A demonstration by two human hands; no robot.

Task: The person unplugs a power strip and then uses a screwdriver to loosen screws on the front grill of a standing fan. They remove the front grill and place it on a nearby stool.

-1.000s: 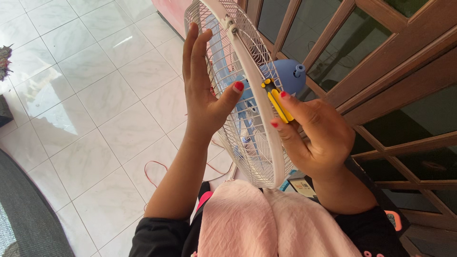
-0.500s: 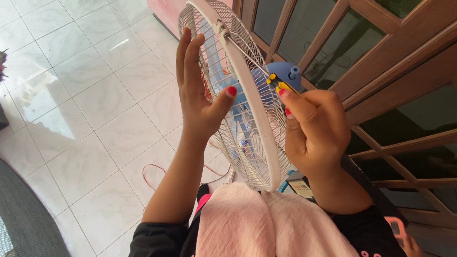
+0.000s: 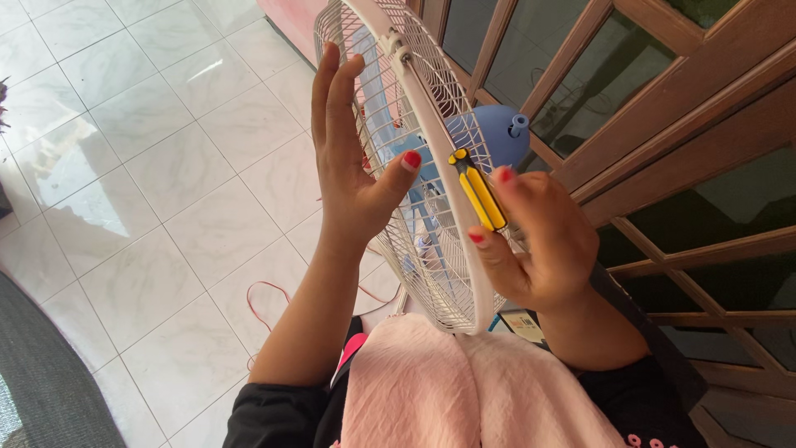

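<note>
- So we've got the fan guard point(image 3: 431, 249), a white wire cage with a white rim, standing upright on edge right in the middle of our view, running from about 12 o'clock down to 6 o'clock, where it meets our pink clothing point(image 3: 464, 390).
- Our right hand point(image 3: 539, 249) is at 3 o'clock of the rim, fingers curled round a yellow-and-black screwdriver point(image 3: 477, 189), pinching the handle between thumb and fingertips. The handle end is tipped up toward 11 o'clock and sits right against the rim.
- Half a second ago that hand was higher and closed over the tool near the blue motor housing point(image 3: 497, 133); now it's dropped back and more of the handle shows. Looks to us like we've come off the spot we were working at, maybe re-gripping.
- Our left hand point(image 3: 352, 166) is at 9 o'clock of the guard, flat and spread wide, palm on the wires, thumb hooked toward the rim. It's barely moved, so it's holding the cage steady.
- Behind the guard: a wooden door with glass panes point(image 3: 663, 124). Below left: white floor tiles point(image 3: 166, 207) and a thin red cord point(image 3: 265, 299).
</note>
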